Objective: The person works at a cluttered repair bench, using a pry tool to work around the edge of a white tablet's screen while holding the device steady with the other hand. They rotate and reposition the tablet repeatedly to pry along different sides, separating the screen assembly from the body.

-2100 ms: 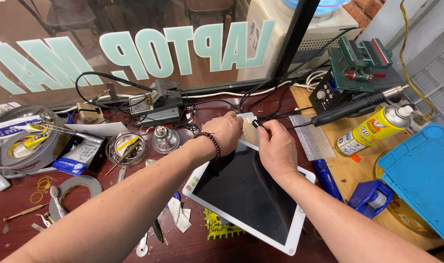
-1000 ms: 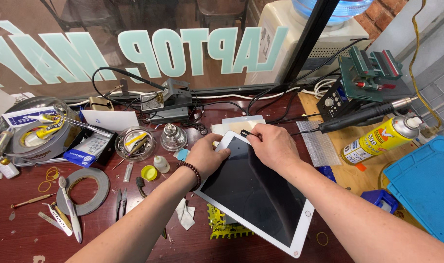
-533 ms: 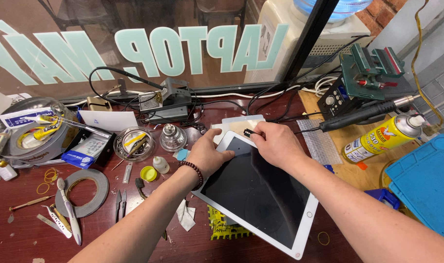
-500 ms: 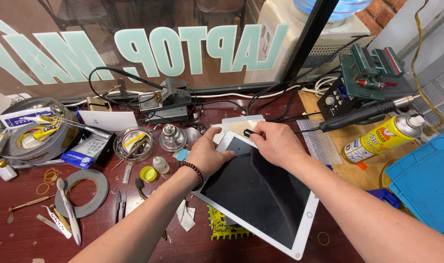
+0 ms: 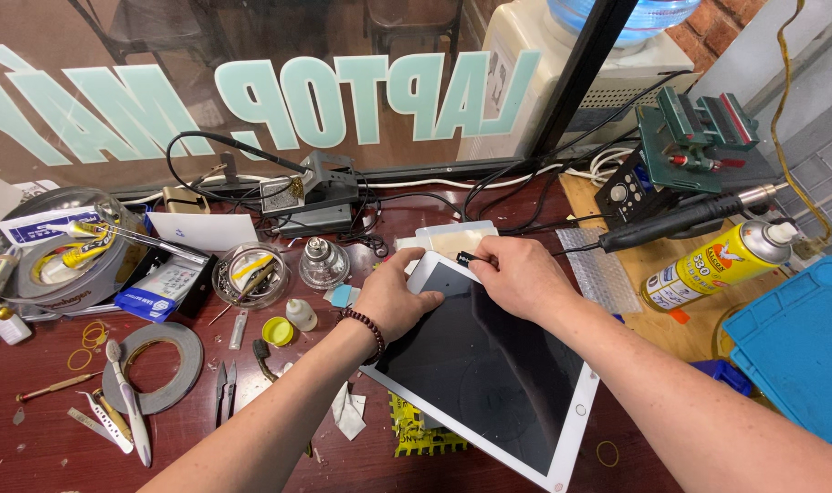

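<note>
A white-framed tablet (image 5: 489, 379) with a dark screen lies tilted on the dark red workbench. My left hand (image 5: 390, 299) holds its upper left corner, thumb on the white frame. My right hand (image 5: 518, 277) rests on the tablet's top edge and pinches a small black tool (image 5: 466, 259) at that edge. A beaded bracelet (image 5: 365, 324) sits on my left wrist.
A soldering station (image 5: 317, 196) with cables stands behind. A hot-air handle (image 5: 680, 217), yellow spray can (image 5: 722, 263) and blue mat (image 5: 795, 347) lie to the right. Tape rolls (image 5: 160, 365), tweezers (image 5: 96, 420), small bottles and a glass dish (image 5: 249, 274) crowd the left. Yellow mesh (image 5: 416, 434) lies under the tablet.
Both hands have slid from the far edge to the tablet's upper left corner. The view has shifted so the tablet sits lower and further right.
</note>
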